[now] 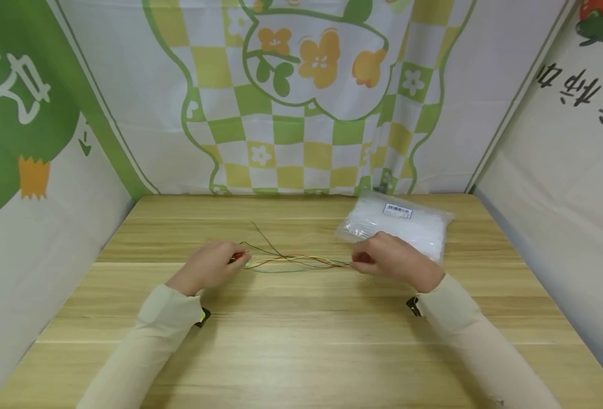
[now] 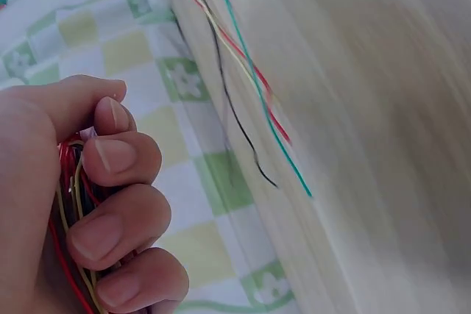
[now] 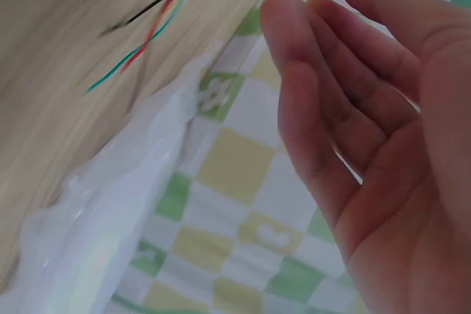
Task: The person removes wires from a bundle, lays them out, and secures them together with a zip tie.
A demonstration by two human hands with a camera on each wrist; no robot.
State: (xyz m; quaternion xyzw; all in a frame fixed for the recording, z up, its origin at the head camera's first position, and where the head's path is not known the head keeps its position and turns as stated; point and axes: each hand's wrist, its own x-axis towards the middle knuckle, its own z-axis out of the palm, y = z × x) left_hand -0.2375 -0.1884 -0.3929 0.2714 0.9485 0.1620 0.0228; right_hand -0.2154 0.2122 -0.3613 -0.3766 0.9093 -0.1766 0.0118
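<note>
Wires (image 1: 301,257) run over the counter (image 1: 301,346) from a bundle (image 2: 72,182) gripped and mostly hidden by the left hand's (image 1: 209,267) curled fingers; the right hand (image 1: 395,258), fingers loosely bent, thumb apart, hides most wire ends in the head view.

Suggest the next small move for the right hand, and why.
I'd probably bring the right hand to the loose wires and pinch their ends together: in the right wrist view that hand holds nothing and those ends are splayed, while the left hand already grips a wire bundle.
</note>
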